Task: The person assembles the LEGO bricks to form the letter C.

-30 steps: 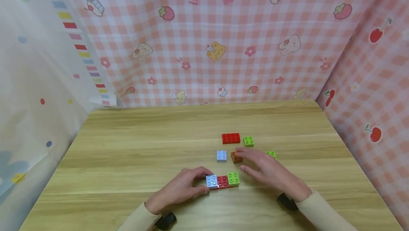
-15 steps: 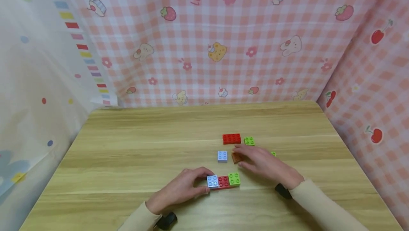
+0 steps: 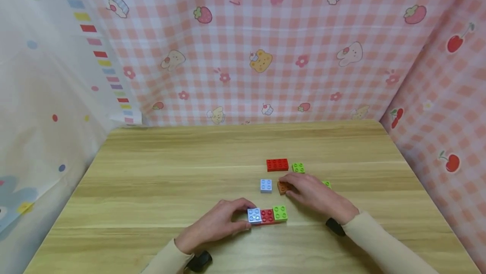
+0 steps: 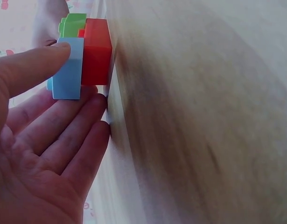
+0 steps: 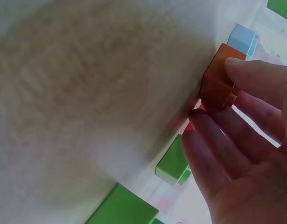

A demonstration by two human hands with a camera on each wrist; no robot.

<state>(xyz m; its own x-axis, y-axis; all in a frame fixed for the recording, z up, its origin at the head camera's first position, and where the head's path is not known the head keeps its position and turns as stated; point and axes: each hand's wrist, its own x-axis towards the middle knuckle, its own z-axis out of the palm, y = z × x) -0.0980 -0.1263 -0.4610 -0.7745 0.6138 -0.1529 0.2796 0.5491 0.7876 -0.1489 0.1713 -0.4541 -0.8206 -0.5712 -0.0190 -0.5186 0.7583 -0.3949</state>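
Observation:
My left hand (image 3: 218,223) pinches the left end of a small brick build, thumb on the near side and fingers behind. The build is a long red brick (image 4: 97,56) with a light blue brick (image 3: 254,215) on its left end and a green brick (image 3: 280,213) on its right, red studs showing between them. My right hand (image 3: 313,192) pinches an orange-brown brick (image 5: 222,74) between thumb and fingers, low over the wood. Its right part is hidden by the thumb and fingers in the head view.
A loose light blue brick (image 3: 265,185) lies left of the orange-brown one. Behind stand a long red brick (image 3: 277,165) and a green brick (image 3: 298,167). Another green brick (image 3: 327,184) is partly hidden behind my right hand. Patterned cloth (image 3: 243,55) hangs along the wooden table's (image 3: 159,151) back.
My right hand has come in to the orange-brown brick, its thumb closing from apart to a pinch. My left hand keeps its grip on the build, and the view has shifted slightly.

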